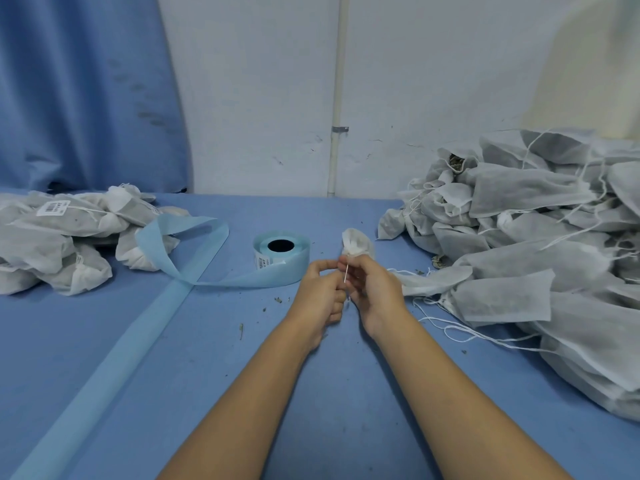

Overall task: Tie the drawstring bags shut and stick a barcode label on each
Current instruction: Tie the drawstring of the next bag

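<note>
**Snugging one bag's neck, just right of the label roll**

The left hand (320, 296) and right hand (375, 292) are together just right of the label roll (281, 258). Each has its fingers curled, pinching the thin white drawstring (346, 273). The small bag (356, 242) stands up just beyond the right fingertips.

To tie it well, I would draw the string ends evenly away from the gathered neck and seat the knot tight against the gathers. The pull should stay gentle, since the fabric looks thin enough to tear.

Behind the roll is a white wall (433, 81), with a blue curtain (86, 91) behind it to the left. The roll sits on a blue table (242, 393). Well to its right lies a big heap of untied bags (540, 237), with loose strings trailing. Well to its left is a smaller heap of finished bags (62, 244), one showing a barcode label (53, 207). A spent backing strip (138, 327) loops left from the roll and runs toward the near edge. Dry crumbs (277, 300) lie just in front.
</note>
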The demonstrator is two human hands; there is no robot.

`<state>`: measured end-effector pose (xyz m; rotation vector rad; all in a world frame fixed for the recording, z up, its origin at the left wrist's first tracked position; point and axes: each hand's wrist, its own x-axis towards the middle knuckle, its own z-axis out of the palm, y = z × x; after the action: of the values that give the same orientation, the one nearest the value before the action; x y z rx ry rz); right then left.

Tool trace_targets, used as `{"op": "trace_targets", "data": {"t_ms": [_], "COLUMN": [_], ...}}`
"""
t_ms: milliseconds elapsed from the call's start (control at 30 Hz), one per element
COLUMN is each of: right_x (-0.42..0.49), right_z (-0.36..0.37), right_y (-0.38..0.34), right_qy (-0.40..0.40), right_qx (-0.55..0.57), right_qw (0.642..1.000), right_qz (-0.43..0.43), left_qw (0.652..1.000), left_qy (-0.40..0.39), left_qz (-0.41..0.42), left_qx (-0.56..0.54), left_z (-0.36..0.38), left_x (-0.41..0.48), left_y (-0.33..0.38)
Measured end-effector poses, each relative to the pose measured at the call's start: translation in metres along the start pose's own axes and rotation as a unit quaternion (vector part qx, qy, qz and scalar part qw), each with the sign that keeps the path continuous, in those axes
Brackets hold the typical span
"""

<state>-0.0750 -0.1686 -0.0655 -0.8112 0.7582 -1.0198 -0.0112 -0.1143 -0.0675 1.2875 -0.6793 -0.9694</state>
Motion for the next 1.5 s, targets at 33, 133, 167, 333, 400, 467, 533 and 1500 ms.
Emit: {"op": "trace_targets", "data": {"t_ms": [33,133,167,333,400,467,533,1500], "right_x": [0.001,0.001,0.001,0.0,0.001,0.001,0.0,-0.007], "right_z": [-0.001,-0.005,-0.005,-0.005,-0.006,-0.008,-0.008,-0.008], "right_y": [0.0,-0.006,-0.009,-0.004,0.0,0.002,0.003,0.009], "right_qy": [-0.013,-0.067,-0.078,-0.02,0.003,0.018,0.028,-0.091], "right_qx": [0.002,0.01,-0.001,-0.262,-0.392,-0.475,-0.524,-0.316], "right_qw": [1.0,0.998,0.997,0.949,0.891,0.84,0.798,0.91], "right_qz": [0.004,0.008,-0.002,-0.172,-0.229,-0.263,-0.297,-0.252], "left_qw": [1.0,0.986,0.97,0.845,0.804,0.789,0.784,0.956], "left_qy": [0.012,0.071,0.092,0.13,0.158,0.188,0.199,0.119], "left_qz": [0.004,0.063,0.106,0.223,0.213,0.231,0.267,0.227], "left_qx": [0.024,0.14,0.197,0.468,0.532,0.538,0.523,0.141], "left_z": [-0.001,-0.004,-0.007,-0.02,-0.023,-0.023,-0.021,-0.017], "left_x": [0.001,0.004,0.005,0.003,0.002,0.0,-0.001,0.008], "left_y": [-0.002,-0.007,-0.008,-0.012,-0.01,-0.006,-0.003,-0.013]}}
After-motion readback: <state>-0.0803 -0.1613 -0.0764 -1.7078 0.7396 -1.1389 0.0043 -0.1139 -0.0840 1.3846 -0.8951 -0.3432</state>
